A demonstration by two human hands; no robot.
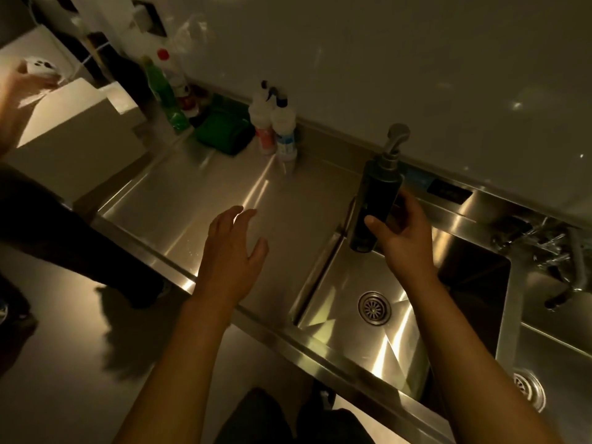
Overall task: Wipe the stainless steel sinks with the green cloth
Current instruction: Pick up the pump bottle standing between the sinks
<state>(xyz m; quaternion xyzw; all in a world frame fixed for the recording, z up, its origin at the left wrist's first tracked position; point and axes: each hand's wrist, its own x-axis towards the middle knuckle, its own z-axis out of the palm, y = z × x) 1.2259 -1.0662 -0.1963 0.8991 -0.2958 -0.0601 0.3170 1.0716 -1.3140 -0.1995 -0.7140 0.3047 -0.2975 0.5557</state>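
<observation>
A folded green cloth [224, 131] lies at the back of the steel drainboard [179, 200], left of two spray bottles. My right hand [405, 238] grips a dark pump soap bottle [374, 203] and holds it above the left rim of the near sink [355, 350], which has a round drain [374, 307]. My left hand [232, 254] hovers over the drainboard with fingers spread, holding nothing. A second sink [554, 357] with its own drain lies to the right.
Two white spray bottles [275, 126] stand against the wall beside a green bottle [165, 94] and a red-capped one. A faucet [551, 248] sits between the sinks. Another person stands at the left, a hand [16, 100] holding a white object over a box.
</observation>
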